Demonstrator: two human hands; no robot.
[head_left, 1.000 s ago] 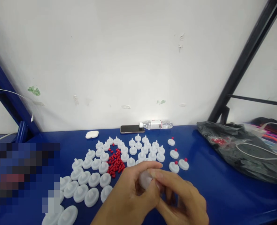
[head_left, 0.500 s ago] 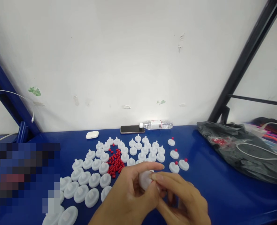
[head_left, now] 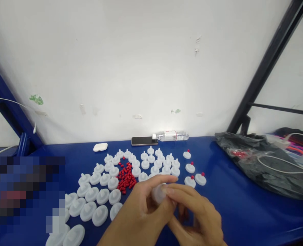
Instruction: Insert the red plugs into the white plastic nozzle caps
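My left hand [head_left: 143, 208] is curled around a white plastic disc [head_left: 157, 194], like a small disc filter, holding it near the table's front. Fingers of my right hand [head_left: 195, 212] press against the same disc from the right, and they hide its right side. Whether a red cap is between those fingertips I cannot tell. Several loose red caps [head_left: 127, 177] lie in a pile just beyond my left hand. White discs with upright stems [head_left: 102, 196] stand around the pile. To the right, several discs with red caps on their stems [head_left: 190, 168] stand apart from the others.
A phone [head_left: 141, 141], a water bottle [head_left: 169, 136] and a white earbud case [head_left: 100, 147] lie along the wall. On the right, a dark plastic bag [head_left: 266, 177] bears a cable and a clear bag of red pieces [head_left: 240, 153]. Blue table [head_left: 244, 218] beneath.
My right hand has shifted slightly left and its fingers have turned a little over the disc. Both hands keep hold of the disc; the things on the table stay put.
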